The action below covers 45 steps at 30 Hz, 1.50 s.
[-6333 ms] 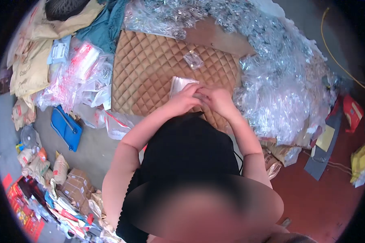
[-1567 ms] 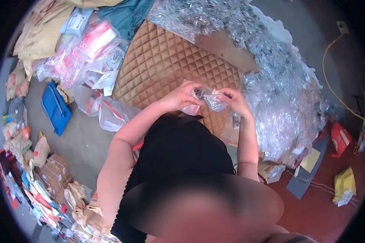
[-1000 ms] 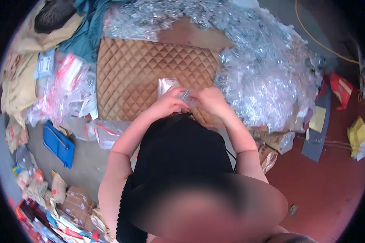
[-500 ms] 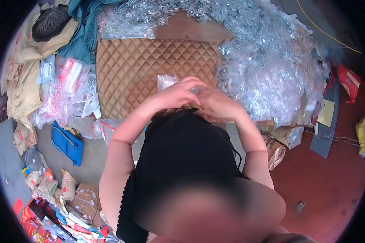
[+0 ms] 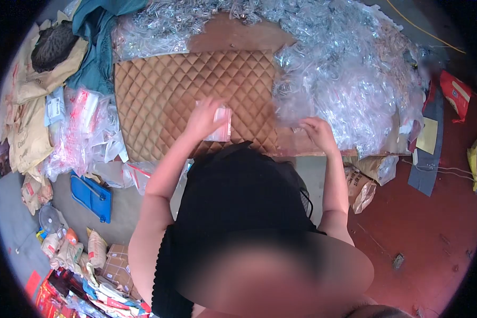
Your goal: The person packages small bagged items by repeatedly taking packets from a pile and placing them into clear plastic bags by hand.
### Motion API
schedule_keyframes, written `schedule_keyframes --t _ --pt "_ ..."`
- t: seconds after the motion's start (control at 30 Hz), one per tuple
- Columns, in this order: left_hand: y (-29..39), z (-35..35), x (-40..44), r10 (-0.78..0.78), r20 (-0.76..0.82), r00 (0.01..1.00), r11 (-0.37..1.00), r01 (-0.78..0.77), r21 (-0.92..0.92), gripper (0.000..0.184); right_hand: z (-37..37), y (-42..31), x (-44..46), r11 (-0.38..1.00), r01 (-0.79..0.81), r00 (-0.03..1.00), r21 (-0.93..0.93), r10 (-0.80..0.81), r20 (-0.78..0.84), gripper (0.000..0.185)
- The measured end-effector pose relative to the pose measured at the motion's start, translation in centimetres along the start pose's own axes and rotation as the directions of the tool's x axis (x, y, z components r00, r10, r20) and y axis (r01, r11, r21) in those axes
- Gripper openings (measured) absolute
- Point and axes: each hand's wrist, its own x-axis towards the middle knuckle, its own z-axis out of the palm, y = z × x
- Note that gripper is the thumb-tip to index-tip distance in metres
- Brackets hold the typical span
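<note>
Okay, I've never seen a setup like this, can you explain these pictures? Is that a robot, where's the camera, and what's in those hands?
There is no robot here, just a person working with bare hands. Every picture comes from one camera on the person's head, looking forward and down, so the black top near the bottom is their own clothing.

On the work surface lies a brown quilted mat. To its right spreads a big heap of clear plastic.

The left hand is at a small flat packet on the mat; it is blurred, so its hold is unclear. The right hand has its fingertips close together beside clear plastic; I can't tell whether it grips a piece.
</note>
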Motion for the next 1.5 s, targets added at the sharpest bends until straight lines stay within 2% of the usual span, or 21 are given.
schedule_keyframes --t 0.07,0.1,0.17,0.33,0.4,0.53,0.6,0.63,0.7,0.77,0.83,0.93,0.97,1.0,1.03,1.1,1.23,1.27,1.37,1.43,1.5 --pt "-1.7 2.6 -3.5 0.032 0.072 0.997 0.982 -0.045 0.185 0.077 1.4 4.8 -1.8 0.877 -0.48 0.871 0.004 0.476 0.117 0.01" --pt "-2.3 3.7 -5.0 0.011 0.106 0.994 0.98 -0.032 0.199 0.074 1.8 6.3 -2.5 0.879 -0.477 0.874 -0.002 0.474 0.107 0.01" --pt "-4.2 5.9 -6.9 -0.001 0.129 0.992 0.977 -0.027 0.21 0.072 2.1 8.4 -3.4 0.808 -0.498 0.865 0.317 0.487 0.119 0.012" --pt "-7.0 8.0 -8.7 0.005 0.252 0.968 0.979 -0.056 0.195 0.054 -0.4 9.9 -1.2 0.857 -0.448 0.891 0.254 0.405 0.204 0.015" --pt "-7.8 8.3 -8.5 0.04 0.155 0.987 0.982 -0.068 0.178 0.049 -2.3 10.0 2.3 0.871 -0.438 0.889 0.221 0.383 0.251 0.015" --pt "-4.0 5.2 -6.9 -0.035 -0.097 0.995 0.987 0.05 0.153 0.036 -3.9 10.3 13.9 0.961 -0.25 0.949 0.118 0.267 -0.167 0.042" --pt "-6.3 7.1 -7.6 -0.059 -0.006 0.998 0.985 0.059 0.163 0.034 -3.3 11.8 20.4 0.971 -0.041 0.933 -0.237 -0.048 -0.357 0.057" --pt "-7.3 7.6 -7.6 -0.086 0.089 0.992 0.983 0.07 0.17 0.033 -2.8 13.8 23.1 0.972 -0.026 0.935 -0.233 -0.058 -0.35 0.057" --pt "-7.7 7.3 -7.6 -0.046 0.102 0.994 0.993 0.035 0.112 0.03 -1.3 18.2 27.7 0.758 -0.181 0.86 -0.627 -0.188 -0.474 0.059" --pt "-7.8 6.4 -7.5 -0.025 0.094 0.995 0.998 0.019 0.063 0.028 -1.9 18.2 29.4 0.606 -0.304 0.891 -0.735 -0.093 -0.445 0.05" --pt "-7.4 4.7 -6.6 -0.143 0.166 0.976 0.982 0.161 -0.101 0.021 -2.4 19.4 31.5 0.652 -0.448 0.874 -0.611 0.177 -0.452 0.035" --pt "-8.1 3.9 -6.5 -0.208 0.19 0.959 0.943 0.249 -0.22 0.013 -3.1 20.0 32.6 0.662 -0.452 0.872 -0.598 0.187 -0.452 0.018" --pt "-8.0 3.8 -6.5 -0.23 0.192 0.954 0.936 0.271 -0.225 0.013 -3.1 21.0 32.7 0.897 -0.371 0.826 -0.24 0.201 -0.527 0.017" --pt "-7.7 3.7 -6.2 -0.322 0.132 0.938 0.91 0.345 -0.229 0.012 -2.5 21.3 32.8 0.966 -0.204 0.771 0.158 0.257 -0.582 0.018" --pt "-7.6 3.6 -6.0 -0.407 0.074 0.91 0.88 0.413 -0.235 0.012 -2.2 19.6 33.1 0.966 -0.205 0.781 0.159 0.259 -0.568 0.018" --pt "-7.9 3.6 -5.8 -0.377 -0.021 0.926 0.897 0.36 -0.257 0.011 -2.4 13.5 32.6 0.614 0.038 0.828 0.789 0.422 -0.369 0.021" --pt "-8.1 1.7 -4.0 -0.318 -0.221 0.922 0.931 0.26 -0.255 0.01 3.8 9.2 36.8 0.731 -0.113 0.984 0.673 0.175 -0.025 0.03" --pt "-8.0 1.4 -3.8 -0.317 -0.226 0.921 0.931 0.257 -0.258 0.01 5.4 4.6 37.7 0.605 -0.257 0.965 0.754 0.204 0.165 0.029" --pt "-7.8 0.2 -3.4 -0.491 -0.24 0.837 0.826 0.36 -0.434 0.008 15.5 0.3 42.8 0.518 -0.388 0.921 0.763 0.235 0.31 0.025" --pt "-7.0 -1.3 -3.3 -0.528 -0.262 0.808 0.793 0.358 -0.493 0.008 24.0 3.0 47.3 0.198 -0.479 0.871 0.855 0.223 0.437 0.017" --pt "-6.0 -3.7 -3.2 -0.645 -0.159 0.748 0.697 0.489 -0.525 0.008 25.0 1.6 48.9 0.191 -0.527 0.827 0.828 0.338 0.449 0.013"
